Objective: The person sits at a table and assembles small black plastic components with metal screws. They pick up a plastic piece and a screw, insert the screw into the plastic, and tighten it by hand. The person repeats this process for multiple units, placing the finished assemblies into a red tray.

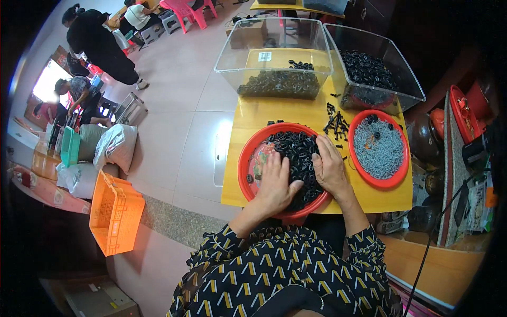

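A round red tray [242,158] sits near the table's front edge, heaped with small black ring-like plastic parts [297,148]. My left hand [277,182] lies over the left side of the heap with its fingers stretched out. Part of the tray's patterned bottom [257,158] shows beside it. My right hand [330,166] rests along the heap's right edge, fingers extended and thumb apart. Both hands touch the parts, and neither grips one that I can see. To the right, a second red tray [405,158] holds many small silvery screws [376,153] and a few black pieces.
Dark bolt-like pieces [336,124] lie loose between the trays on the yellow table [237,190]. Two clear bins [282,79] [406,87] of black parts stand at the back. An orange crate [117,211] and white sacks [116,148] are at left. Other people work farther off.
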